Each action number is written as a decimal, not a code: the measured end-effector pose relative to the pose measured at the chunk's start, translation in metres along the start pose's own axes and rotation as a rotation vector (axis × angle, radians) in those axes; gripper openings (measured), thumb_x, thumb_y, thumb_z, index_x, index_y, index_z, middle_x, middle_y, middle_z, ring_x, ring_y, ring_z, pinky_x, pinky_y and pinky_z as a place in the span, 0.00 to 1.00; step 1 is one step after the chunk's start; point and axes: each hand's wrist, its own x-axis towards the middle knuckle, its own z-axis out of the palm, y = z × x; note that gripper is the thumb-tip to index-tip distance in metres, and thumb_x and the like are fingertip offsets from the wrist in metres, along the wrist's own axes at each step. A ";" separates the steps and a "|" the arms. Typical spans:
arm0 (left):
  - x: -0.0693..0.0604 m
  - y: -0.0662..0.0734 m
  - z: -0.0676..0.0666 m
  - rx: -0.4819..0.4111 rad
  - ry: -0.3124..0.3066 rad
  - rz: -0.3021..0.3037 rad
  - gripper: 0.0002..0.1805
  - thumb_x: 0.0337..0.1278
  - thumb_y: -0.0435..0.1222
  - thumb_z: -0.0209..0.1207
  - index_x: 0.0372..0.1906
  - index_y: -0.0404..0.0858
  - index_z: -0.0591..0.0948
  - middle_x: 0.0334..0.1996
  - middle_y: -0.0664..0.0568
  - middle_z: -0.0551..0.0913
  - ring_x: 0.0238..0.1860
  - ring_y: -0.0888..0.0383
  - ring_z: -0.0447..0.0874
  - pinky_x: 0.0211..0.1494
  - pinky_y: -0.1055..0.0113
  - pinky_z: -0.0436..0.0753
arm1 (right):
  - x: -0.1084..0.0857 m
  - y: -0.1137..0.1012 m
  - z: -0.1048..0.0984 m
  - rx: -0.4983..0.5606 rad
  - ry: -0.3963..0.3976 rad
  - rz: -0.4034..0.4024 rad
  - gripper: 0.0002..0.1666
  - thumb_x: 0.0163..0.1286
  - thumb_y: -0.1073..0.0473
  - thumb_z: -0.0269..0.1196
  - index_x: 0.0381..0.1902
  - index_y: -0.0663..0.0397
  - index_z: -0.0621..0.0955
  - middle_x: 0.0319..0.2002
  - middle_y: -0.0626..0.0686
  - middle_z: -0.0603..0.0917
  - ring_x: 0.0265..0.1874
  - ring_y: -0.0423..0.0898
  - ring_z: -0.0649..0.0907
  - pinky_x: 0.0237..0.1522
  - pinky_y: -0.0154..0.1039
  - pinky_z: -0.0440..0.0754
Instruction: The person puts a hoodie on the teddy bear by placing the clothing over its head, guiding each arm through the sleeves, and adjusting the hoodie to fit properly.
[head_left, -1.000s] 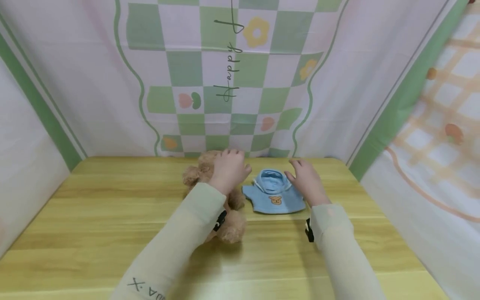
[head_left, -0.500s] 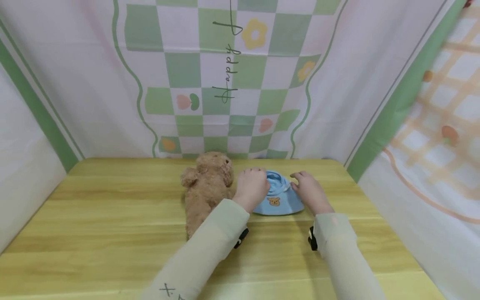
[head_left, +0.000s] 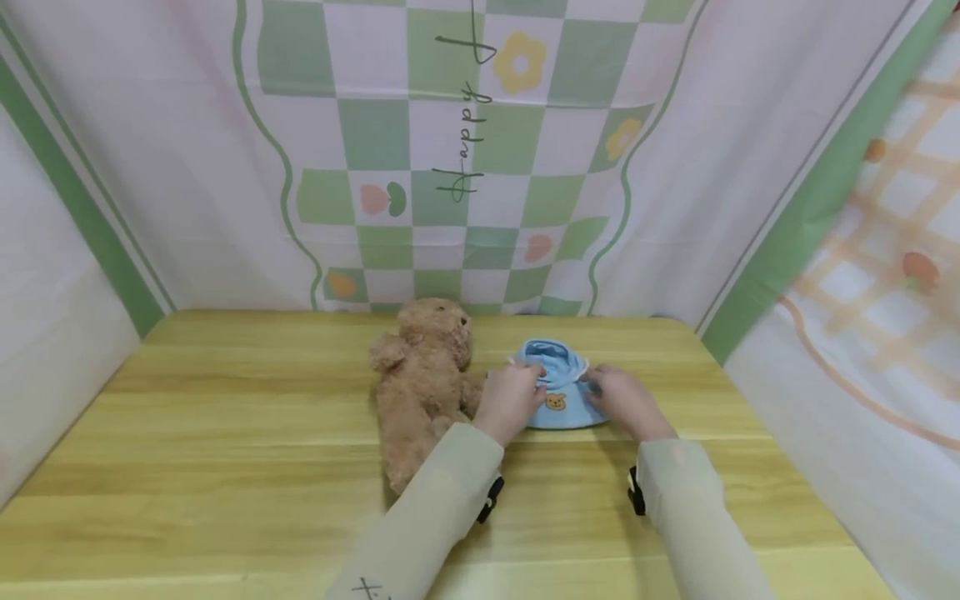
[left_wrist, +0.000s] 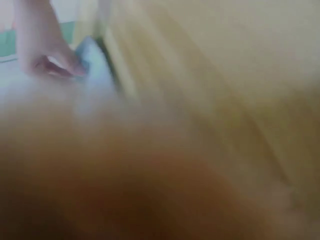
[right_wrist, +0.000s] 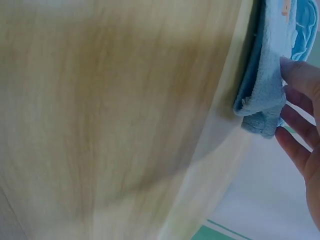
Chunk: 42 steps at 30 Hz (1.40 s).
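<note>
A small light-blue toy hoodie (head_left: 568, 414) with a bear-face patch lies on the table, its hood toward the back. On its left side, my left hand (head_left: 512, 402) grips the cloth near the shoulder with curled fingers, hiding that sleeve. At the other side my right hand (head_left: 628, 402) pinches the right sleeve. From the right wrist view, the thumb of the right hand (right_wrist: 302, 110) lies on top of the blue cloth with fingers at the sleeve end. The left wrist view is mostly blurred; the right hand (left_wrist: 45, 50) shows there at blue cloth.
A brown plush teddy bear (head_left: 416, 387) lies on its back left of the hoodie, partly behind my left forearm. The wooden table (head_left: 225, 442) ends at a hanging curtain (head_left: 502, 133) with green checks. More cloth hangs at both sides.
My left hand has moved right from over the teddy bear to the hoodie's left side. My right hand has come down and nearer, onto the right sleeve.
</note>
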 end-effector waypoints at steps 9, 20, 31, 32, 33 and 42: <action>-0.008 0.006 0.024 0.218 0.040 -0.036 0.09 0.64 0.44 0.58 0.40 0.47 0.85 0.34 0.57 0.86 0.34 0.60 0.82 0.40 0.69 0.83 | -0.006 0.003 0.004 0.030 -0.049 0.057 0.19 0.63 0.62 0.64 0.53 0.61 0.80 0.50 0.65 0.81 0.50 0.62 0.81 0.54 0.57 0.78; -0.015 0.001 0.039 0.288 -0.216 -0.114 0.19 0.70 0.37 0.50 0.63 0.43 0.73 0.65 0.51 0.72 0.67 0.55 0.68 0.68 0.60 0.70 | -0.007 0.006 0.009 0.096 -0.064 0.077 0.19 0.65 0.62 0.62 0.53 0.64 0.79 0.52 0.66 0.80 0.53 0.64 0.79 0.57 0.59 0.75; -0.014 0.002 0.042 0.337 -0.280 -0.111 0.17 0.70 0.36 0.49 0.58 0.50 0.78 0.61 0.55 0.76 0.69 0.54 0.65 0.72 0.57 0.64 | -0.009 0.010 0.015 0.080 -0.087 0.084 0.28 0.67 0.58 0.59 0.63 0.62 0.72 0.61 0.71 0.72 0.63 0.71 0.67 0.65 0.66 0.62; -0.014 0.002 0.042 0.330 -0.271 -0.113 0.17 0.70 0.36 0.48 0.58 0.51 0.78 0.62 0.55 0.76 0.69 0.55 0.65 0.72 0.57 0.64 | -0.009 0.010 0.015 0.089 -0.093 0.088 0.28 0.67 0.58 0.58 0.63 0.62 0.72 0.60 0.71 0.73 0.61 0.71 0.69 0.64 0.66 0.64; -0.014 0.002 0.043 0.328 -0.261 -0.115 0.17 0.71 0.36 0.47 0.58 0.51 0.78 0.62 0.55 0.76 0.69 0.55 0.65 0.72 0.57 0.65 | -0.009 0.011 0.016 0.098 -0.097 0.094 0.28 0.67 0.58 0.58 0.63 0.62 0.72 0.59 0.71 0.74 0.60 0.70 0.71 0.63 0.66 0.66; -0.013 0.004 0.046 0.312 -0.247 -0.230 0.22 0.65 0.52 0.53 0.59 0.48 0.74 0.60 0.49 0.78 0.68 0.50 0.68 0.75 0.49 0.55 | -0.008 0.011 0.016 0.123 -0.071 0.062 0.23 0.65 0.60 0.60 0.57 0.63 0.77 0.56 0.70 0.75 0.56 0.68 0.73 0.60 0.64 0.69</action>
